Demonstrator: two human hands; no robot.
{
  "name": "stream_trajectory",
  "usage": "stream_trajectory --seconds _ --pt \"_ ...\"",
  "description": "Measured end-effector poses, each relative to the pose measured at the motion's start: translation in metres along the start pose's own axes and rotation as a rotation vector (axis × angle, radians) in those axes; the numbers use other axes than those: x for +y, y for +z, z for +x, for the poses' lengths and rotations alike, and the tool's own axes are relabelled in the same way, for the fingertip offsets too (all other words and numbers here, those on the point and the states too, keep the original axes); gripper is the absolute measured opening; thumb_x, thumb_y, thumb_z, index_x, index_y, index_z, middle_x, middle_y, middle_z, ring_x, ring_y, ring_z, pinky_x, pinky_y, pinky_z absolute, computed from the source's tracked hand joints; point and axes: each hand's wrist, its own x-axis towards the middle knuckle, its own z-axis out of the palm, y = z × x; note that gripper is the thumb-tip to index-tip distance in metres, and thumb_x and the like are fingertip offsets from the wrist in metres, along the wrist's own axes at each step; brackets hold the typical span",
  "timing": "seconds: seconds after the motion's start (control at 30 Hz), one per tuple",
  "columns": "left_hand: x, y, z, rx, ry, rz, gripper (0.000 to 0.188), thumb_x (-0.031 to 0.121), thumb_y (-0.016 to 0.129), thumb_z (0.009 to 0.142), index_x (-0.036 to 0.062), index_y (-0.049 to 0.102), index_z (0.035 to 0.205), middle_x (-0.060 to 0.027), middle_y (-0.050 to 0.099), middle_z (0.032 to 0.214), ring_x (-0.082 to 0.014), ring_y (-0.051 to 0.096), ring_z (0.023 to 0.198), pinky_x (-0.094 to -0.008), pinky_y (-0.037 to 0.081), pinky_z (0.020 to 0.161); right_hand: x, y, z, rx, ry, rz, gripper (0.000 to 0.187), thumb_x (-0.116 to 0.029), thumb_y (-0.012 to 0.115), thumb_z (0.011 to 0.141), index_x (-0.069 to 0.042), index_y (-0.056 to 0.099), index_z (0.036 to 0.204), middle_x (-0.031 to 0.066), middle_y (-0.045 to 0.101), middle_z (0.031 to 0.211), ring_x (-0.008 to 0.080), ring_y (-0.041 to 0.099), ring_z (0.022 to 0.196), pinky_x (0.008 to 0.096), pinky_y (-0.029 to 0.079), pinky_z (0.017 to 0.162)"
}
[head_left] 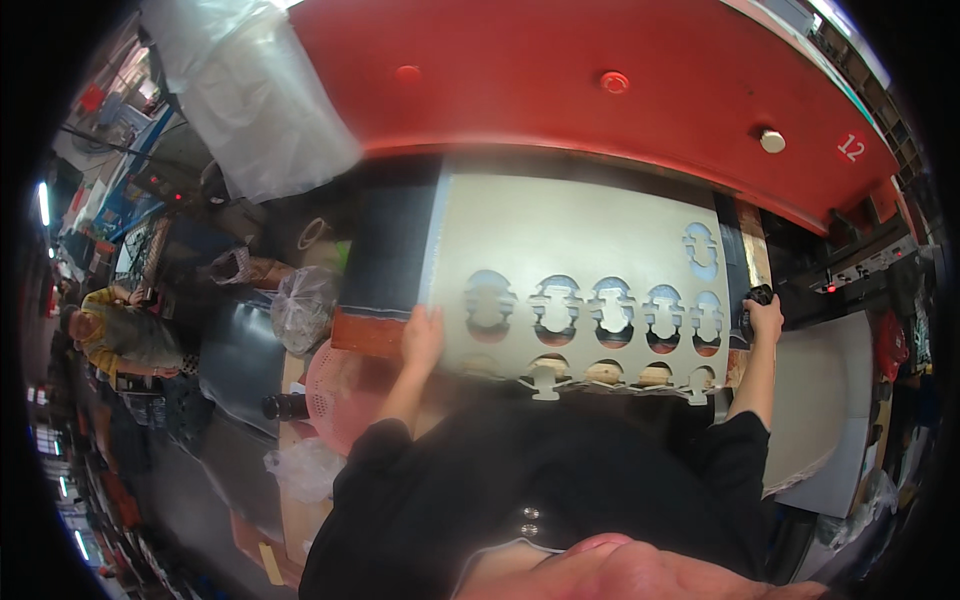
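A cream sheet (585, 225) with rows of oval cut-outs lies on the work surface in front of me, under a red machine beam. My left hand (423, 337) is closed at the sheet's left edge, close to its near corner. Beyond the sheet's right edge, my right hand (765, 318) wraps round a small dark object (759, 296); most of it is hidden, so its exact kind does not show. Small cream tabs (545, 382) hang from the sheet's ragged near edge. Dark and wooden surfaces show through the holes.
The red beam (520, 80) spans the far side. Clear plastic sheeting (262, 110) hangs at the far left. A pink perforated basket (338, 395) and plastic bags (303, 308) stand left. Another cream sheet (815, 400) lies right. A person (125, 335) is farther left.
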Motion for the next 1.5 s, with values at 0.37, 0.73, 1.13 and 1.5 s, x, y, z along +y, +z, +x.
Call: stream_trajectory --seconds 0.37,0.73,1.13,1.5 --pt "0.000 -0.008 -0.001 -0.037 0.070 -0.044 0.039 0.041 0.055 0.091 0.0019 0.056 0.090 -0.0259 0.064 0.081 -0.0466 0.061 0.078 -0.0546 0.046 0.067 -0.224 0.006 -0.258 -0.252 -0.731 0.332 0.095 -0.038 0.075 0.060 -0.005 0.039 0.142 0.0236 0.053 0.124 0.0363 0.055 0.114 0.0430 0.045 0.097" --pt "0.005 -0.016 -0.007 -0.061 0.079 -0.135 0.035 0.038 0.054 0.091 0.0030 0.054 0.091 -0.0246 0.064 0.078 -0.0469 0.061 0.074 -0.0564 0.045 0.066 -0.364 0.085 -0.367 -0.072 -0.965 -0.040 0.083 -0.041 0.069 0.067 -0.022 0.040 0.143 0.0214 0.052 0.126 0.0389 0.050 0.118 0.0461 0.040 0.100" --pt "0.009 -0.020 -0.008 -0.070 0.073 -0.159 0.035 0.038 0.057 0.089 0.0033 0.054 0.089 -0.0247 0.064 0.075 -0.0473 0.061 0.070 -0.0571 0.045 0.063 -0.375 0.095 -0.368 -0.237 -0.792 0.058 0.076 -0.044 0.068 0.069 -0.020 0.048 0.139 0.0219 0.049 0.131 0.0370 0.048 0.121 0.0480 0.043 0.096" --pt "-0.018 -0.007 -0.028 0.213 0.425 -0.205 0.058 0.027 0.071 0.079 0.0003 0.049 0.125 -0.0194 0.066 0.084 -0.0390 0.065 0.074 -0.0451 0.051 0.066 -0.189 0.060 -0.335 -0.015 -1.106 0.392 0.056 -0.023 0.073 0.078 0.000 0.052 0.124 0.0233 0.052 0.125 0.0395 0.049 0.115 0.0442 0.040 0.097"
